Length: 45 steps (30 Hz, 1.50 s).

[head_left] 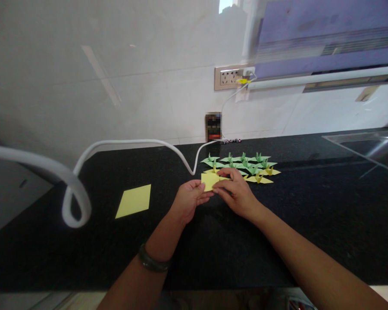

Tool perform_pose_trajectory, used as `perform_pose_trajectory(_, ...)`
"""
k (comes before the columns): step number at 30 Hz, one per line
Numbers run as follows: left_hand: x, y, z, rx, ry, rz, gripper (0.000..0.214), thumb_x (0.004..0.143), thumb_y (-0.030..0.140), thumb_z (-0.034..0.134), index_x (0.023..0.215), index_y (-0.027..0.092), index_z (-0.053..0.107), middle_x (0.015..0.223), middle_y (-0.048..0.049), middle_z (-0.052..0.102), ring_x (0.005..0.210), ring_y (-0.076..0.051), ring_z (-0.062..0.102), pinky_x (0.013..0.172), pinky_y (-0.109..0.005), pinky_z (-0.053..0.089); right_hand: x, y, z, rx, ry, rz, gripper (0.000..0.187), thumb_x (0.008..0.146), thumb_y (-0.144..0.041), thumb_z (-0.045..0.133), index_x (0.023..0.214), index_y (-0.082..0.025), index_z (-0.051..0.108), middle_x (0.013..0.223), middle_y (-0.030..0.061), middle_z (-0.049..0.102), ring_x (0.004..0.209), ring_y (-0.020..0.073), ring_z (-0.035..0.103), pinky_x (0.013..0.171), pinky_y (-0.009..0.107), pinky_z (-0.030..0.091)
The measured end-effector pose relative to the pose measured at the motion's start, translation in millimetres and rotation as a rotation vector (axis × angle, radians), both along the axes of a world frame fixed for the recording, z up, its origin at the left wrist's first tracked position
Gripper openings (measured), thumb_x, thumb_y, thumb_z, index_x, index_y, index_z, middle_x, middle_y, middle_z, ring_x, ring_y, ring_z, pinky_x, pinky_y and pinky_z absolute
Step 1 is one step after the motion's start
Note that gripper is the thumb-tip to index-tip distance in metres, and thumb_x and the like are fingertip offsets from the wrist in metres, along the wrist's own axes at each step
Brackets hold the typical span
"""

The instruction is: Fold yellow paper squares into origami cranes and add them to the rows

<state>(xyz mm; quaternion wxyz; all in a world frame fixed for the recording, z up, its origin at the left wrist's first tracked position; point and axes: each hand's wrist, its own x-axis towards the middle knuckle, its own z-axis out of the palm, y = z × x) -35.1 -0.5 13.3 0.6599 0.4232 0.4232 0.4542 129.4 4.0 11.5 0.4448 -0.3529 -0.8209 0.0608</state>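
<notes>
Folded yellow paper: a small yellow square (209,181), raised between the two hands above the black countertop (84,254), its face turned toward the viewer.
Left hand: the left hand (190,199) grasps the square at its lower left, thumb on the near face, the other fingers extended beneath and behind the paper.
Right hand: the right hand (237,189) grips the same square along its right side, fingertips touching near the upper and lower corners.
Paper relative to hands: directly between the fingertips of both, in contact with each.
Flat yellow sheet: a larger yellow sheet (134,201), lying on the countertop to the left, well apart from the left hand.
Folded birds: green paper birds (245,163) in rows behind the hands; yellow paper birds (259,178) in front of these, nearest the right hand, some partly hidden by it.
Left forearm: a dark bangle (153,260) encircles it.
Background: a white cord (129,141) loops at left; a sink (375,144) lies at right.
</notes>
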Motion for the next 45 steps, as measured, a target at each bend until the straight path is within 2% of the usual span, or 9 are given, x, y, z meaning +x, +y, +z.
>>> perform_pose_trajectory(5, 0.6, -1.4, 0.4, 0.053, 0.039, -0.025, 0.025, 0.071, 0.029, 0.057, 0.09, 0.013, 0.056, 0.087, -0.0086, 0.064, 0.075, -0.014, 0.061, 0.064, -0.022, 0.044, -1.5, 0.9, -0.9, -0.065, 0.07, -0.02, 0.009, 0.075, -0.017, 0.051, 0.08, -0.019, 0.059, 0.108, 0.0086, 0.043, 0.106, 0.02, 0.041, 0.089, 0.037, 0.036)
perform_pose_trajectory(10, 1.8, -2.2, -0.5, 0.065, 0.073, -0.059, 0.028, 0.071, 0.027, 0.057, 0.094, 0.012, 0.058, 0.091, -0.0102, 0.064, 0.079, -0.015, 0.061, 0.07, -0.025, 0.044, -1.6, 2.5, -3.3, -0.134, 0.11, 0.008, 0.009, 0.077, -0.015, 0.048, 0.078, -0.019, 0.056, 0.101, 0.0073, 0.05, 0.099, 0.0184, 0.047, 0.082, 0.036, 0.04)
perform_pose_trajectory(17, 5.2, -2.9, 0.4, 0.06, 0.11, -0.098, 0.029, 0.071, 0.023, 0.055, 0.098, 0.012, 0.057, 0.094, -0.011, 0.064, 0.085, -0.017, 0.059, 0.074, -0.027, 0.043, -4.6, 1.9, -4.4, -0.168, 0.199, -0.05, 0.009, 0.075, -0.014, 0.049, 0.075, -0.019, 0.057, 0.097, 0.0066, 0.052, 0.093, 0.0176, 0.05, 0.078, 0.033, 0.041)
perform_pose_trajectory(27, 4.6, -4.8, 2.8, -0.002, 0.051, -0.148, 0.027, 0.072, 0.025, 0.055, 0.095, 0.012, 0.058, 0.093, -0.0114, 0.064, 0.082, -0.017, 0.061, 0.071, -0.027, 0.045, -5.8, 3.1, -6.1, -0.153, 0.234, -0.08, 0.01, 0.073, -0.013, 0.05, 0.07, -0.018, 0.058, 0.095, 0.0068, 0.054, 0.09, 0.0182, 0.052, 0.077, 0.034, 0.041)
perform_pose_trajectory(31, 5.1, -4.8, 2.6, -0.061, 0.017, -0.13, 0.024, 0.072, 0.026, 0.055, 0.09, 0.011, 0.058, 0.087, -0.0116, 0.065, 0.075, -0.017, 0.062, 0.066, -0.026, 0.046, -4.8, 1.8, -4.3, -0.153, 0.235, -0.063, 0.009, 0.073, -0.014, 0.051, 0.071, -0.018, 0.058, 0.097, 0.007, 0.054, 0.089, 0.0182, 0.053, 0.075, 0.034, 0.042)
perform_pose_trajectory(34, 4.3, -4.9, 3.0, -0.096, 0.056, -0.122, 0.027, 0.073, 0.033, 0.054, 0.086, 0.011, 0.057, 0.08, -0.0119, 0.066, 0.071, -0.017, 0.063, 0.062, -0.027, 0.047, -4.3, 0.6, -2.7, -0.149, 0.225, -0.046, 0.009, 0.073, -0.013, 0.051, 0.072, -0.018, 0.058, 0.096, 0.0069, 0.054, 0.09, 0.0178, 0.052, 0.075, 0.033, 0.043)
perform_pose_trajectory(39, 1.4, -5.8, 2.8, -0.031, 0.149, -0.212, 0.032, 0.07, 0.039, 0.056, 0.085, 0.01, 0.058, 0.083, -0.0125, 0.065, 0.074, -0.017, 0.062, 0.063, -0.025, 0.045, -3.5, 0.6, -2.9, -0.146, 0.204, -0.04, 0.01, 0.073, -0.013, 0.051, 0.072, -0.018, 0.059, 0.096, 0.0068, 0.053, 0.091, 0.0171, 0.052, 0.074, 0.031, 0.043)
perform_pose_trajectory(45, 4.3, -5.3, 0.8, 0.031, 0.246, -0.137, 0.027, 0.069, 0.032, 0.059, 0.085, 0.01, 0.059, 0.077, -0.0105, 0.066, 0.069, -0.015, 0.061, 0.062, -0.025, 0.045, -4.0, 0.9, -2.1, -0.159, 0.198, -0.042, 0.009, 0.072, -0.014, 0.052, 0.071, -0.019, 0.06, 0.096, 0.0063, 0.053, 0.087, 0.0169, 0.052, 0.071, 0.031, 0.044)
